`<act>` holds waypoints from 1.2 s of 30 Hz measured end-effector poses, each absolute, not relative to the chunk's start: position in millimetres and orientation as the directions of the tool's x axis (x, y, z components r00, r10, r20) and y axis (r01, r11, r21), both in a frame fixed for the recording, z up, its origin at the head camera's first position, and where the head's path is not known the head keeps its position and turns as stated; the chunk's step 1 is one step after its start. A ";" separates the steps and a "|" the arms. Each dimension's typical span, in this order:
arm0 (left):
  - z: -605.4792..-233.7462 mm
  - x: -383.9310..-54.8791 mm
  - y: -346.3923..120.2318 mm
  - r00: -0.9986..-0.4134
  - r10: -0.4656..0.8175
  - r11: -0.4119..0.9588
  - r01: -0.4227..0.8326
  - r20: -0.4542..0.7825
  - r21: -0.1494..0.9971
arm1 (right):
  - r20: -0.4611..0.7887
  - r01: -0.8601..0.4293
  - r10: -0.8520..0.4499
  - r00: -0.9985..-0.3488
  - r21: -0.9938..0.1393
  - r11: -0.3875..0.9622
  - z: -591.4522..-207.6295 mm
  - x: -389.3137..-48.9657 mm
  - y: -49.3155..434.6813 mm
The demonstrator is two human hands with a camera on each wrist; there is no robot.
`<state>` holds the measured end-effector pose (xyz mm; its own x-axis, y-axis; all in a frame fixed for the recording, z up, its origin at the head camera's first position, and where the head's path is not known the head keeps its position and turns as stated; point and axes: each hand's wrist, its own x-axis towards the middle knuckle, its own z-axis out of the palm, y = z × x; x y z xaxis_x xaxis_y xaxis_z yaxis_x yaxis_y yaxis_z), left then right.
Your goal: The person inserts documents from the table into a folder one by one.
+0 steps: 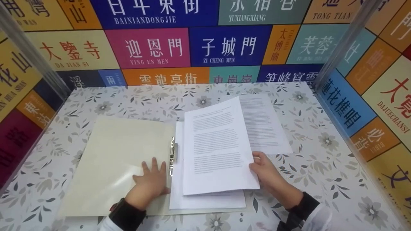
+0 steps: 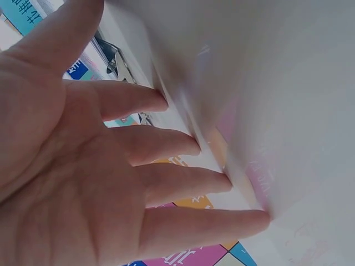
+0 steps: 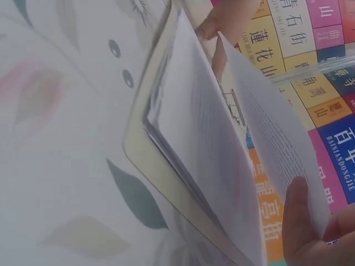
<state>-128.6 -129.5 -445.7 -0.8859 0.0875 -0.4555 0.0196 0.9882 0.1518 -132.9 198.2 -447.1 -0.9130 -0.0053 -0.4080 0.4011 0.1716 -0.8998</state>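
A cream folder (image 1: 125,144) lies spread on the table, a metal clip (image 1: 172,157) along its spine. My left hand (image 1: 151,181) rests on the folder's left cover with its fingers spread; in the left wrist view the fingertips (image 2: 258,219) touch the pale cover. My right hand (image 1: 268,173) pinches a printed sheet (image 1: 218,144) at its right edge, thumb on the printed face. This sheet is raised and tilted above a stack of paper (image 1: 208,202) on the folder's right side. In the right wrist view the stack (image 3: 188,111) shows below the held sheet (image 3: 277,133).
Another printed sheet (image 1: 269,128) lies on the table behind the held one, partly covered by it. The table (image 1: 321,179) has a grey floral cover. Panels with coloured place-name signs (image 1: 147,48) enclose the back and both sides.
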 end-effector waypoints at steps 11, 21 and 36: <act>-446.3 -128.7 -128.8 -0.888 0.086 0.986 0.012 -0.452 0.165 | -0.432 0.420 -0.032 -0.901 -0.890 0.175 -456.1 -122.9 180.4; -447.2 -128.6 -129.2 -0.886 0.090 0.986 0.014 -0.455 0.168 | -0.424 0.409 -0.040 -0.905 -0.892 0.195 -460.7 -115.4 170.8; -447.8 -129.2 -130.3 -0.882 0.091 0.988 0.023 -0.463 0.150 | -0.427 0.404 -0.058 -0.902 -0.885 0.233 -465.7 -105.7 167.7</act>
<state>-129.2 -130.3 -447.8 -0.8819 0.0911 -0.4626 0.0232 0.9883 0.1505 -105.7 167.7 -465.7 -0.9023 -0.0584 -0.4271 0.4036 0.2334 -0.8846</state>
